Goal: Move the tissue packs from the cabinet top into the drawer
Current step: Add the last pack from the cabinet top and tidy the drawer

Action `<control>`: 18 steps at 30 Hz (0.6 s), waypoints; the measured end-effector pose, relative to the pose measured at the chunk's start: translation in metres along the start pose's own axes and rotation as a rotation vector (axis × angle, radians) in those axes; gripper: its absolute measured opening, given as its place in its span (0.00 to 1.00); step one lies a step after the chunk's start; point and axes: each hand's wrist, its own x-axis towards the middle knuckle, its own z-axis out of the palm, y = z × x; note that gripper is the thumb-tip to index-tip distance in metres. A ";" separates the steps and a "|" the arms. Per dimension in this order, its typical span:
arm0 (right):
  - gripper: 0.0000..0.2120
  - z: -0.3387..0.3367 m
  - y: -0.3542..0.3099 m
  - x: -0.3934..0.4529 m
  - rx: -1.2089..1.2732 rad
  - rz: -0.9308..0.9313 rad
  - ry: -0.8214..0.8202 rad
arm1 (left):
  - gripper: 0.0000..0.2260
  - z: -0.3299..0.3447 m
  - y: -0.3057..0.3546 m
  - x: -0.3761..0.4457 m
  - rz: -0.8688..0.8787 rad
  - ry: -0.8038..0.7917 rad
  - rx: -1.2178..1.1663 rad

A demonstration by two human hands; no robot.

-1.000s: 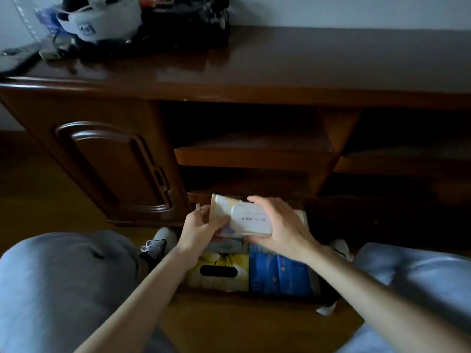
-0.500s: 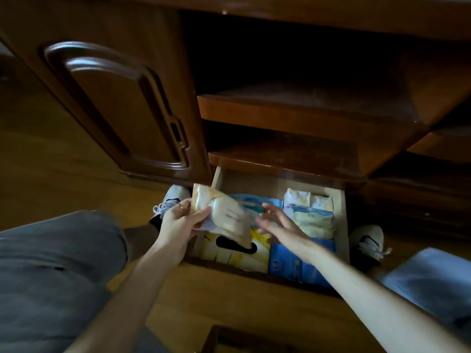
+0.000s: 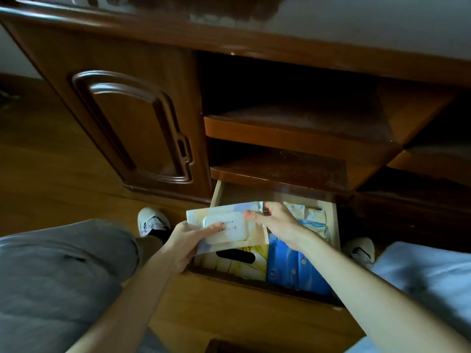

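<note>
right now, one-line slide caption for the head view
Both hands, left and right, hold a lidded tissue pack over the open, partly filled drawer.

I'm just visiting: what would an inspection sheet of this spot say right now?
Surface: open light wooden drawer of a dark brown cabinet.
Job's things: pale wipes pack with white flip lid, held above the drawer; yellow pack, blue pack and pale packs inside.
Clutter: nothing seen.
Grippers: left hand and right hand both grip the held pack.
Cables: nothing seen.
Surroundings: wooden floor, two bare shelves, white shoes.
</note>
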 end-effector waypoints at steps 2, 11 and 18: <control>0.21 -0.006 -0.002 -0.004 0.018 0.062 -0.016 | 0.24 0.005 0.003 -0.003 0.058 0.058 0.049; 0.06 -0.019 0.046 0.061 -0.416 0.110 0.166 | 0.10 -0.026 0.001 0.024 0.261 0.472 0.094; 0.18 0.023 0.089 0.141 -0.955 0.077 -0.050 | 0.09 -0.055 -0.014 0.038 0.271 0.582 0.018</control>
